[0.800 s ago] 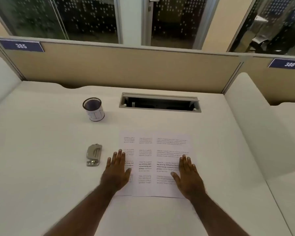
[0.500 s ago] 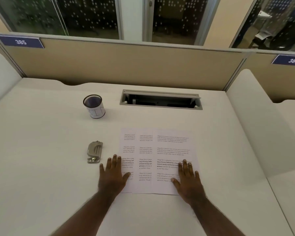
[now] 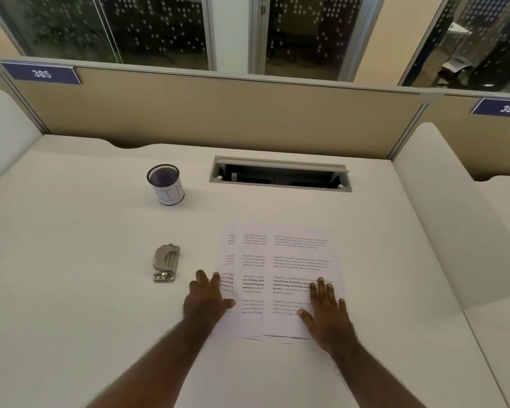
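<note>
Three printed paper sheets (image 3: 289, 260) lie overlapped on the white desk (image 3: 71, 290), fanned so the left ones stick out from under the right one. My left hand (image 3: 208, 298) lies flat at the sheets' left edge, fingers straight, fingertips on the leftmost sheet. My right hand (image 3: 326, 310) presses flat on the lower right of the top sheet. A small grey metal hole punch (image 3: 166, 262) sits on the desk to the left of my left hand, apart from it.
A black mesh cup (image 3: 166, 184) wrapped in a white label stands at the back left. An open cable slot (image 3: 280, 174) is set into the desk behind the papers. Beige partition panels (image 3: 218, 113) close off the back and white side dividers (image 3: 442, 216) flank the desk.
The sheets have slid closer together, so the spread is narrower than before. My left hand has moved right with the leftmost sheet; my right hand stays flat on the top sheet.
</note>
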### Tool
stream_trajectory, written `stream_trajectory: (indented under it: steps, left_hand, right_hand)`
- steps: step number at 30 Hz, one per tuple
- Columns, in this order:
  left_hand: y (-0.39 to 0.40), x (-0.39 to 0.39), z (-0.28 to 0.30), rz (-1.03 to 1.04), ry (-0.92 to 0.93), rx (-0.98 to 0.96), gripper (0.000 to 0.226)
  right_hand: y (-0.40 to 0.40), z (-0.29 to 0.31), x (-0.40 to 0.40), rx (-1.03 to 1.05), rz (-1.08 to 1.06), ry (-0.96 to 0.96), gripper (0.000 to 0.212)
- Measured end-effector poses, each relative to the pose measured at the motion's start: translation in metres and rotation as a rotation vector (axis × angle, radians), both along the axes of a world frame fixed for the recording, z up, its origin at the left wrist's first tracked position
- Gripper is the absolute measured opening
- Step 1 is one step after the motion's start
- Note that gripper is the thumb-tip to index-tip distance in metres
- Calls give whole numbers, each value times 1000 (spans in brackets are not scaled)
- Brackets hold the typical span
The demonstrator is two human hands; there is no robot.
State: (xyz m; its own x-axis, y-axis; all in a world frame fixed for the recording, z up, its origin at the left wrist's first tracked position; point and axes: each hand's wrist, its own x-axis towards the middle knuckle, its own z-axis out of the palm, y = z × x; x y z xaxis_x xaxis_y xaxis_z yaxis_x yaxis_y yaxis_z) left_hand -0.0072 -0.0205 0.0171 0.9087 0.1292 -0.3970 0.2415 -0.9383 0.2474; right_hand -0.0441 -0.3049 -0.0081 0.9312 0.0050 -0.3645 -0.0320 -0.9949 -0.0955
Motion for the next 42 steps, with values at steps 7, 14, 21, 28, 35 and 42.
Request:
stream_trajectory:
  steps: [7,14,21,28,35,42]
  left_hand:
    - [-5,1,4,203,8,-246,82]
    - [-7,9,5,287,-37,-381,54]
    - [-19,7,-1,379,-5,-685,44]
    - [-17,6,-3,581,167,-1113,39]
    - [0,7,-2,484,357,-1357,40]
    - [2,9,8,281,432,-1412,48]
  right_hand:
    - [4,2,0,31,-15,19,76]
    - [27,2,-6,120,22,29,77]
    - [57,3,-8,254,46,67,76]
    - [52,18,1,501,-99,9,69]
    - [2,49,28,932,-822,92,72]
    - [-10,62,25,1410,-743,281,34]
